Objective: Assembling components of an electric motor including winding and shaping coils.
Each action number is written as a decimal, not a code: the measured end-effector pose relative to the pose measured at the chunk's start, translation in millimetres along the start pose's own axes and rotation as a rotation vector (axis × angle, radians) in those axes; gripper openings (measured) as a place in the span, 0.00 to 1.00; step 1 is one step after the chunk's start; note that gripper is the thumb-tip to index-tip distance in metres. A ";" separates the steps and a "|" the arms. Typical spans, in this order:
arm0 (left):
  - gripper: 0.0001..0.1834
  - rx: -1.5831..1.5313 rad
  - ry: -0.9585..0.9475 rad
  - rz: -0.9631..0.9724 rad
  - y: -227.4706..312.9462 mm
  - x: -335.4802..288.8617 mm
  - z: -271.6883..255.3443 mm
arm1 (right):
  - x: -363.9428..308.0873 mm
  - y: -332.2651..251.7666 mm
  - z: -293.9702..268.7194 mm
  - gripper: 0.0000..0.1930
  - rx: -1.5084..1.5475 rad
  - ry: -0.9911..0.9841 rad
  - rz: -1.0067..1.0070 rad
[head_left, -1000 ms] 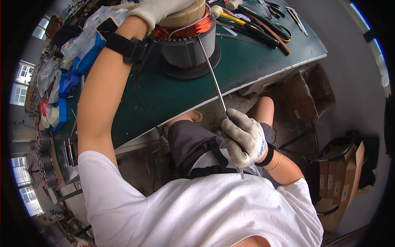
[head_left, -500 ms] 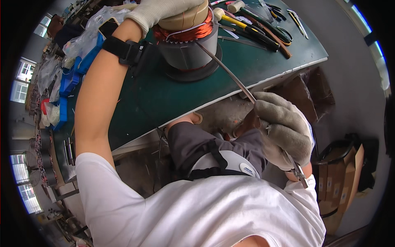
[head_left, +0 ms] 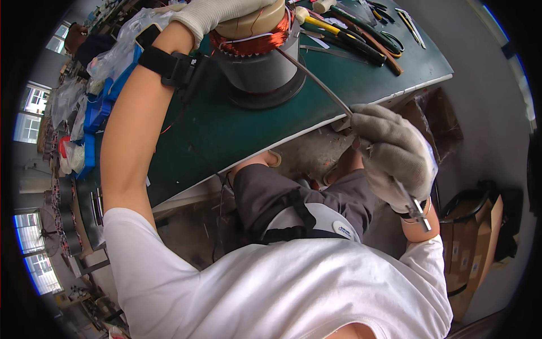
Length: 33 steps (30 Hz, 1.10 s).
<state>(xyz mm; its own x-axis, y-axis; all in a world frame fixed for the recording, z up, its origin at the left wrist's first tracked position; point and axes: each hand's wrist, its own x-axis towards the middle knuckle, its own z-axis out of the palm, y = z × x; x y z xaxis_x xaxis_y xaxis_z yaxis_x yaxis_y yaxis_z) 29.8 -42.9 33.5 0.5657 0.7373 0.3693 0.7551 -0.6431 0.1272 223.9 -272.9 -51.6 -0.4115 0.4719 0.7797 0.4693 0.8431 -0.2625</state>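
Observation:
On the bench stands a motor stator: a grey metal cylinder (head_left: 257, 72) on a dark round base, ringed at its top by orange copper windings (head_left: 262, 42). A tan round block (head_left: 254, 24) rises from the middle of the windings. My left hand (head_left: 217, 14), in a pale glove, curls over this block; the top edge of the picture cuts off its fingertips. In a soiled grey-white glove, my right hand (head_left: 392, 152) is wrapped round a long thin metal rod (head_left: 319, 82). The rod's far tip touches the windings' lower edge, and its jointed end (head_left: 420, 218) sticks out below my fist.
A yellow-and-black-handled hammer (head_left: 339, 35), scissors (head_left: 392, 44) and other hand tools lie right of the stator on the green bench (head_left: 195, 147). Blue bins (head_left: 99, 113), plastic bags and a phone (head_left: 148, 36) line the left. Cardboard (head_left: 471, 243) stands at lower right.
My right hand has shifted slightly up and to the right with the rod. The rod's tip sits a little further right along the windings. My left hand stays on the block.

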 end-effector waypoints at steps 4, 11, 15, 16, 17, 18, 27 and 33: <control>0.23 -0.008 -0.021 -0.007 -12.9 4.3 2.6 | 52.9 -8.9 -25.1 0.09 -0.191 -0.026 0.193; 0.22 -0.029 -0.006 -0.014 -10.2 2.4 5.2 | 18.6 -19.5 -8.2 0.11 0.022 -0.034 0.110; 0.22 -0.001 0.011 0.008 -3.8 3.3 3.8 | -4.7 -28.5 0.1 0.20 0.108 0.039 -0.036; 0.22 -0.011 0.000 -0.021 -4.0 1.8 2.8 | -0.9 -27.2 0.8 0.19 0.080 0.040 -0.031; 0.22 -0.009 -0.002 -0.017 -5.8 -0.3 3.7 | 4.3 -25.0 2.4 0.18 0.051 0.041 -0.026; 0.22 0.019 0.028 -0.002 -5.3 -1.4 5.3 | 8.9 -21.7 2.7 0.18 0.042 0.045 -0.025; 0.14 -0.083 -0.096 -0.003 -41.0 6.9 21.3 | 27.0 -22.2 -8.5 0.10 -0.055 0.033 0.138; 0.18 -0.255 -0.059 0.544 -61.8 17.6 12.3 | -19.2 -31.7 -27.8 0.10 0.266 0.459 0.216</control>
<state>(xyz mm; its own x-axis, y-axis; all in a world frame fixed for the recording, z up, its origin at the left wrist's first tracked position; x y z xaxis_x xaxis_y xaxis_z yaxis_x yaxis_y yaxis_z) -2.9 12.3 20.9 0.8714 0.2939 0.3928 0.2528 -0.9552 0.1540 238.6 -315.8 -42.4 0.0818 0.5303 0.8439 0.2678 0.8039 -0.5311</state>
